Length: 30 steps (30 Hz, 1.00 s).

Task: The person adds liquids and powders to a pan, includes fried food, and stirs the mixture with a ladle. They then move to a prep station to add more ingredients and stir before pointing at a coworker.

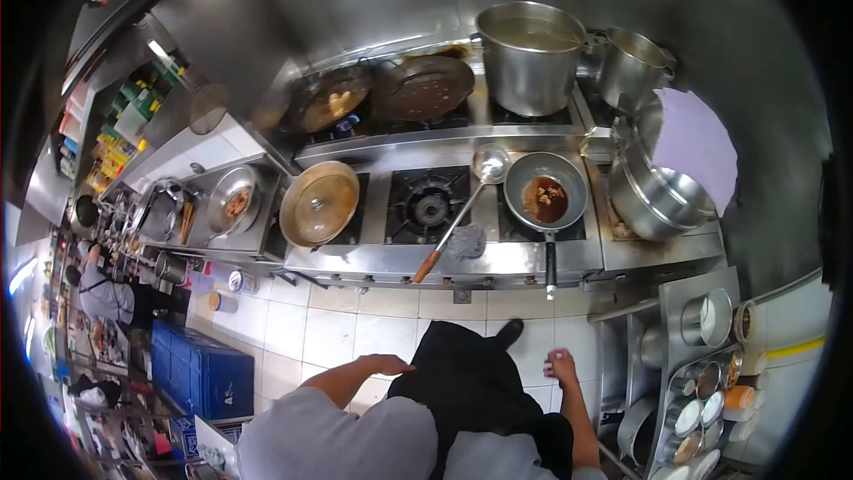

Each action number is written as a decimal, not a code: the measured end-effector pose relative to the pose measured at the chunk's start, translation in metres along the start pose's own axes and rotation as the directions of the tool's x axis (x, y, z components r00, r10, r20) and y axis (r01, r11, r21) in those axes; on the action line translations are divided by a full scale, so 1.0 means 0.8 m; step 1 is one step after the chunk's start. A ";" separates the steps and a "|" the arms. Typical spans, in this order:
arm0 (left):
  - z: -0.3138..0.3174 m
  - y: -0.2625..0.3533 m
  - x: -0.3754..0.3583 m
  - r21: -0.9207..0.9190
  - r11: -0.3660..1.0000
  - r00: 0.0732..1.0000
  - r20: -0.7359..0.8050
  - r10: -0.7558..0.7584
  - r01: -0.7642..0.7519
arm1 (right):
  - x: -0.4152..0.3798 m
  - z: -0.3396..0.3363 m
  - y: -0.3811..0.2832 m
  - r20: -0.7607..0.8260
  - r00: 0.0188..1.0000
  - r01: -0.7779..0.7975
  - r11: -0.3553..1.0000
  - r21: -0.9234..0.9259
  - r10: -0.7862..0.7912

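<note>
My left hand is at the left edge of the black apron, fingers stretched out and holding nothing. To the right of the apron, my right hand hangs over the floor with its fingers curled; whether anything small is in it cannot be made out. Ahead of it on the stove sits a frying pan with dark sauce and bits in it, its handle pointing toward me. A ladle with a wooden handle lies across the stove front beside the pan. Left of the bare burner stands a wide pan of liquid.
Behind are two dark woks and a large steel pot. Stacked steamers with a purple cloth stand at right, above shelves of containers. Blue crates and a co-worker are at left.
</note>
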State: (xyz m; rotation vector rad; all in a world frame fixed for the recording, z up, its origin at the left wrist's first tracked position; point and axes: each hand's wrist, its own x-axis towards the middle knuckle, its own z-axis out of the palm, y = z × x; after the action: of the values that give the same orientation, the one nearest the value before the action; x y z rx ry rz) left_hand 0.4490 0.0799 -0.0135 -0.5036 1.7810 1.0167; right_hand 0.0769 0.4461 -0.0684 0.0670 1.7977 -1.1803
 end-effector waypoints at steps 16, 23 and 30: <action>-0.102 -0.266 -0.132 -0.680 0.406 0.637 -0.726 -0.258 -0.610 | -0.204 0.231 0.298 0.110 0.841 -0.530 0.766 0.364 0.530; -0.257 -0.523 -0.358 -0.086 -0.376 0.345 -0.619 -0.705 -0.923 | -0.162 0.248 0.244 -0.137 0.968 -0.127 0.878 0.462 0.212; -0.375 -0.572 -0.454 -0.280 -0.635 0.642 -0.618 -0.455 -0.720 | -0.149 0.400 0.024 -0.077 0.993 -0.086 0.995 0.049 0.090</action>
State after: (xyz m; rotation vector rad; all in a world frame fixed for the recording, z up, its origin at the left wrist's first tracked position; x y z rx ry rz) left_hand 0.7686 -0.4625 0.1734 -1.9018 0.2045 3.4895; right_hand 0.3671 0.2708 -0.0214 0.2199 1.8179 -1.1694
